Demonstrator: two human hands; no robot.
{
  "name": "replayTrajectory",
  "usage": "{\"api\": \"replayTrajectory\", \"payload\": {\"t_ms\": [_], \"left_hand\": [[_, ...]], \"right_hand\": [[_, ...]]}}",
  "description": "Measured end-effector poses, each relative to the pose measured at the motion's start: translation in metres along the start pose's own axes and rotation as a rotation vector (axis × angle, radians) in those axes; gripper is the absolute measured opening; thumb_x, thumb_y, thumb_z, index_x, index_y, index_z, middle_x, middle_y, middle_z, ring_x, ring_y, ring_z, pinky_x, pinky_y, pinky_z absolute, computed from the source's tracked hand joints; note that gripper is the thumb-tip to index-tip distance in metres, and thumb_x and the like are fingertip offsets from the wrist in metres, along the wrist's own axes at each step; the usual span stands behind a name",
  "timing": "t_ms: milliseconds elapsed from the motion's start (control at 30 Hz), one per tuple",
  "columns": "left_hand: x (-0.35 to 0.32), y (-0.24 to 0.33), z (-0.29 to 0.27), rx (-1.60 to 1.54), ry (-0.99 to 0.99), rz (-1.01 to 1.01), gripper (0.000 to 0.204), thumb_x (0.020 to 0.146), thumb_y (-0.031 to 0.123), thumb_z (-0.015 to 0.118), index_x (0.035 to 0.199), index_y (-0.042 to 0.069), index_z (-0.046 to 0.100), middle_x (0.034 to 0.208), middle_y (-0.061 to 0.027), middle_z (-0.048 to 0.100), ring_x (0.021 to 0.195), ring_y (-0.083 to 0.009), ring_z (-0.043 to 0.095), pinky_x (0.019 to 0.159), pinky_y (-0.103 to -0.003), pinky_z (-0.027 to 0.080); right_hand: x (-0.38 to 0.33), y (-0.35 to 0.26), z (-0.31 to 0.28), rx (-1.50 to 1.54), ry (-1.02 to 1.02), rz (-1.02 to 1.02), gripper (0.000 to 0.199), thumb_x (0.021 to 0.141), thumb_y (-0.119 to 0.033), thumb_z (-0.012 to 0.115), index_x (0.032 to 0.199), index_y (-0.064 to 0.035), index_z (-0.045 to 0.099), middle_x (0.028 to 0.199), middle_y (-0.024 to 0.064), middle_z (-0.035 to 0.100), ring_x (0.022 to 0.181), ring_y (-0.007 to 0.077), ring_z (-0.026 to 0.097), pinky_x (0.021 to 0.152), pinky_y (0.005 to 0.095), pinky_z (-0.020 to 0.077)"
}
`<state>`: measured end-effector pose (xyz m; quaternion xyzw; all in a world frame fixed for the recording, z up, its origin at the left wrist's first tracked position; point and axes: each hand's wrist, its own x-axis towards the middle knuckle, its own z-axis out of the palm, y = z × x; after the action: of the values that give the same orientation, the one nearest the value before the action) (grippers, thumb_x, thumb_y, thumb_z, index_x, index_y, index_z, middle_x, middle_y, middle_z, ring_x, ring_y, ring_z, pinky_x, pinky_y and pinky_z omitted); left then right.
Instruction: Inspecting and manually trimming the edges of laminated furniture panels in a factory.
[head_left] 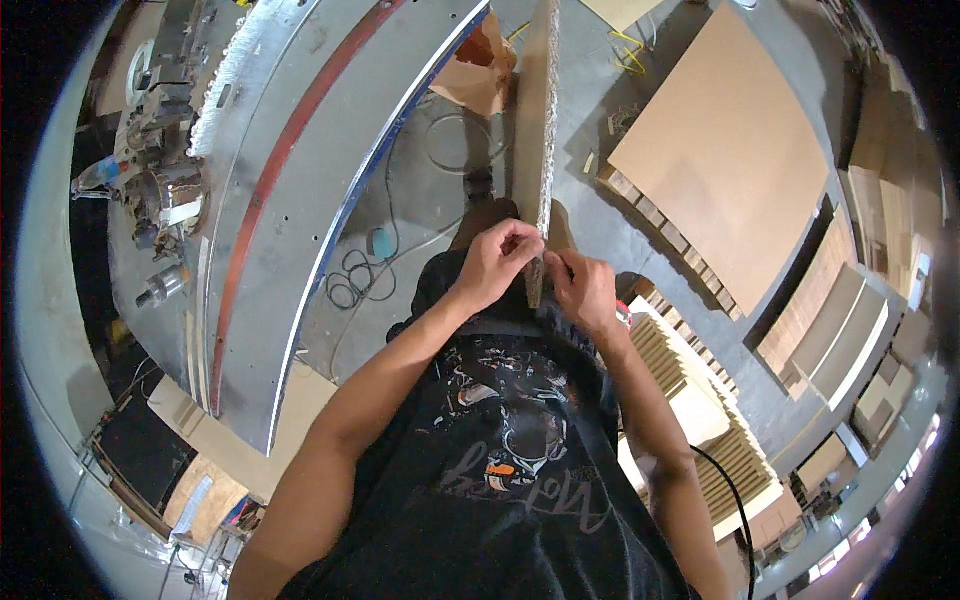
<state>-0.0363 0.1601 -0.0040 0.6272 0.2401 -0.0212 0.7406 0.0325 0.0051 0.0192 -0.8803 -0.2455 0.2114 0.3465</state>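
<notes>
A long board (548, 130) stands on its narrow edge in front of me, its rough, speckled top edge running away from my body. My left hand (497, 262) is at the near end of this edge, on the left, with thumb and fingers pinched together. Just across from it on the right, my right hand (583, 288) is closed too, its fingertips beside the board's edge. The two sets of fingertips almost meet over the edge. Whatever they pinch, if anything, is too small or hidden to make out.
On my left is a long grey metal table (330, 140) with a red strip (268, 170) and machine parts. Cables (360, 280) lie on the floor. A large brown panel (730, 160) rests on a pallet at right. Stacked slatted pieces (700, 420) stand near my right arm.
</notes>
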Motion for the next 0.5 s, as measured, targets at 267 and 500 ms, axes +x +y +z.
{"api": "replayTrajectory", "payload": {"t_ms": [267, 500], "left_hand": [[0.009, -0.01, -0.005, 0.186, 0.018, -0.166, 0.029, 0.096, 0.02, 0.057, 0.078, -0.003, 0.056, 0.065, -0.0098, 0.059, 0.061, -0.0111, 0.057, 0.056, -0.029, 0.045], [0.059, 0.018, -0.013, 0.295, 0.136, 0.251, 0.024, 0.091, 0.02, 0.064, 0.084, -0.002, 0.058, 0.074, -0.0134, 0.066, 0.068, -0.0226, 0.065, 0.062, -0.035, 0.048]], "right_hand": [[0.042, 0.001, -0.012, -0.061, 0.095, 0.071, 0.029, 0.089, -0.028, 0.06, 0.077, -0.0023, 0.062, 0.066, 0.0225, 0.059, 0.063, 0.0421, 0.06, 0.056, 0.0459, 0.0462], [0.076, 0.006, -0.015, -0.289, 0.008, -0.096, 0.029, 0.089, -0.03, 0.061, 0.074, -0.0055, 0.06, 0.068, 0.0176, 0.063, 0.064, 0.0394, 0.061, 0.057, 0.0472, 0.0473]]}}
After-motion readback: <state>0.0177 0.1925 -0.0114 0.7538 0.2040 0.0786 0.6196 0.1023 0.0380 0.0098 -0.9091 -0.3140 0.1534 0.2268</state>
